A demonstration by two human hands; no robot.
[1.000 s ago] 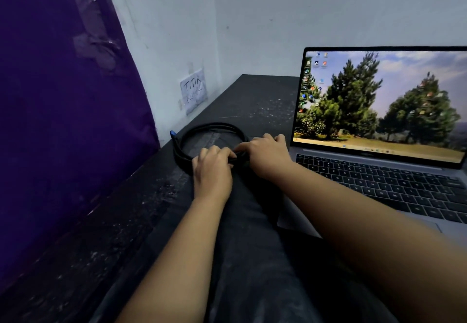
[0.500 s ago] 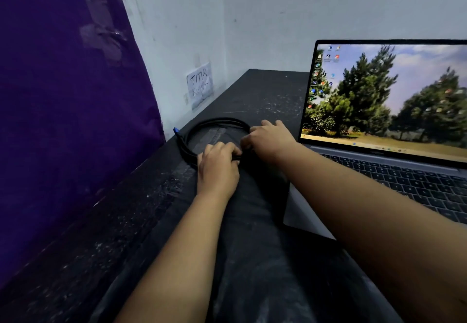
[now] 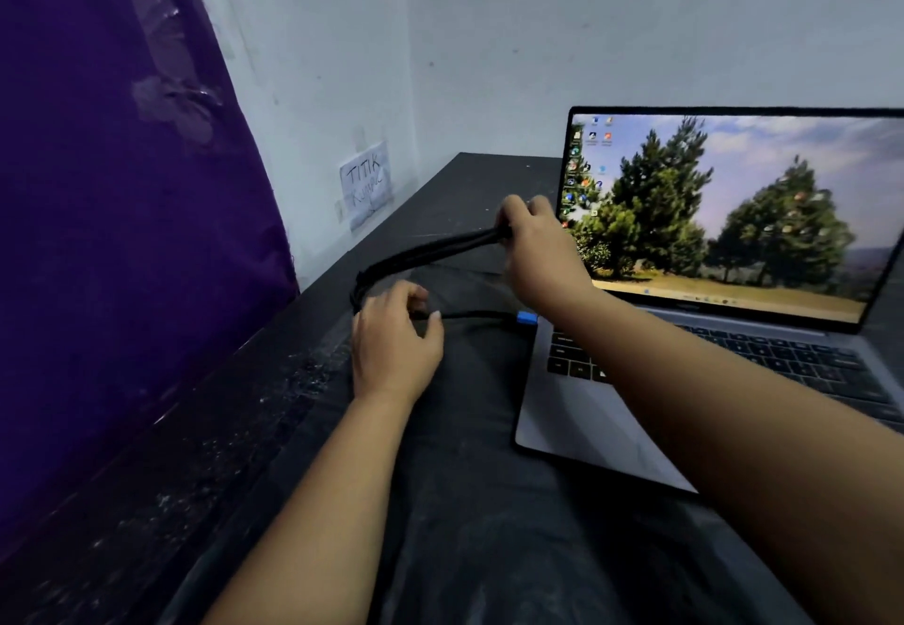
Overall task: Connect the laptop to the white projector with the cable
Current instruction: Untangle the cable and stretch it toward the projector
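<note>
Right hand (image 3: 535, 252) lifts the bundled cable (image 3: 430, 250) off the bench (image 3: 146, 502) near its left edge — left hand (image 3: 391, 340) pinches a strand, blue plug (image 3: 527, 317) beside the laptop (image 3: 734, 282). Nothing plugged in; no projector in sight.

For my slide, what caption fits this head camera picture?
Right hand lifts the coiled cable; left hand holds its blue plug end beside the laptop.

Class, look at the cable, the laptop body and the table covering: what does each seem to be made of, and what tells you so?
Cable: likely matte black rubber or plastic jacket, bending in loops; its blue connector looks like moulded plastic.
Laptop body: smooth silver-grey, probably metal, possibly painted plastic.
Table covering: thin black plastic sheet, judging by wrinkles and sheen.
</note>
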